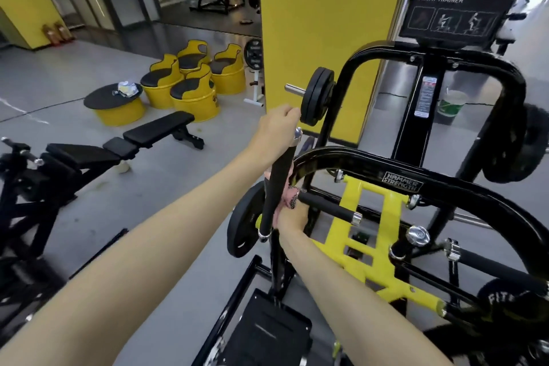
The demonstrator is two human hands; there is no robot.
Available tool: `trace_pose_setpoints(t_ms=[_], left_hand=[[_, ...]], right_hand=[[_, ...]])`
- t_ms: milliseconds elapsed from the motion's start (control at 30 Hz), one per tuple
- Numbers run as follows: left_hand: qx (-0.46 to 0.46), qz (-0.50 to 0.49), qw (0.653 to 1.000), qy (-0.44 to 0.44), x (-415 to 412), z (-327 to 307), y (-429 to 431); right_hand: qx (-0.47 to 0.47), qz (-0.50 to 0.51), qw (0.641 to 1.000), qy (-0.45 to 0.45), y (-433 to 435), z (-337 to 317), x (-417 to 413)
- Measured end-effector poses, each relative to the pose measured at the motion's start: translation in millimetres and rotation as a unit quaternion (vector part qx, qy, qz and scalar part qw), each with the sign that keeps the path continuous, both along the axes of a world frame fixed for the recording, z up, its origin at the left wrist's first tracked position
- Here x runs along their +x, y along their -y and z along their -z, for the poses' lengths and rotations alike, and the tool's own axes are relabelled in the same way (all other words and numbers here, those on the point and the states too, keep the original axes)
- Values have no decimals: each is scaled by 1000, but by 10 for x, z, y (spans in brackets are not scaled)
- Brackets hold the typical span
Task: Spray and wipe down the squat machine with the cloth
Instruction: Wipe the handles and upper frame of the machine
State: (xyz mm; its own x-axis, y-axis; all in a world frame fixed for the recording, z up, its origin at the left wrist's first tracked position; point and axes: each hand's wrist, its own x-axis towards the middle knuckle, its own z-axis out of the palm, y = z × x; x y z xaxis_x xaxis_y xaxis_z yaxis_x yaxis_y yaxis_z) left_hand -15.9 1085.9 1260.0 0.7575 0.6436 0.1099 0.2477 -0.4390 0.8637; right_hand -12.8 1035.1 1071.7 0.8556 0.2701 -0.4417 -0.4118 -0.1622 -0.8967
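Head view of the squat machine (359,161), a black tubular frame with a yellow inner frame (367,217), filling the right and centre foreground; a placard (451,16) reading "SQUAT TRAINER" stands at its far end. The left hand (276,128) is clenched around the top of an upright black handle (278,187), just below its chrome end cap (298,134). The right hand (294,215) grasps the lower part of the same handle, with what appears to be a pink cloth (280,212) pressed between palm and handle. Weight plates (316,95) hang on the machine beyond the left hand. A black bench (157,131) and yellow barrel seats (193,89) stand on the grey floor to the left.
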Motion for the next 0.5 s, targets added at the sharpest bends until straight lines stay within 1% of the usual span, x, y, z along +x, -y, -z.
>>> trace_pose_setpoints(t_ms=[200,433,500], left_hand=[[-29,3,999,-15,62,22,-46],[-41,17,999,-16,67,52,-64],[-43,19,999,-21,60,61,-73]], right_hand=[[-100,-54,993,16,-150,512,27],[-142,-72,987,3,-198,878,-1],[-167,-105,980,-11,-193,1007,3]])
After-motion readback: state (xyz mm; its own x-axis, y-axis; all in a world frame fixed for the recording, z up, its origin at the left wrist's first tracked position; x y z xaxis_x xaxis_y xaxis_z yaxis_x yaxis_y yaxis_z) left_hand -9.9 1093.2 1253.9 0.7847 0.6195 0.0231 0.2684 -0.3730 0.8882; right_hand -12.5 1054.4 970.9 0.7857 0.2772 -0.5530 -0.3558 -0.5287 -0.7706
